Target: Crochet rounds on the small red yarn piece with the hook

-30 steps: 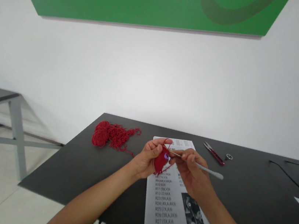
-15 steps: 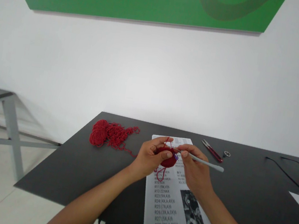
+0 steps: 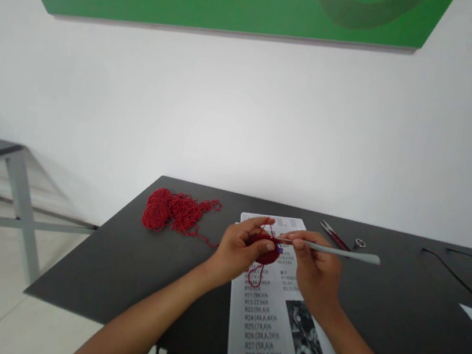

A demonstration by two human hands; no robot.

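Red crochet piece (image 3: 269, 257) pinched between thumb and fingers of left hand (image 3: 234, 252); hook (image 3: 339, 252) likewise pinched in right hand (image 3: 318, 272).

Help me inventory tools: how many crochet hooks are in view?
1: the grey-handled crochet hook in the right hand, its tip end at the red crochet piece in the left hand. No other shows.
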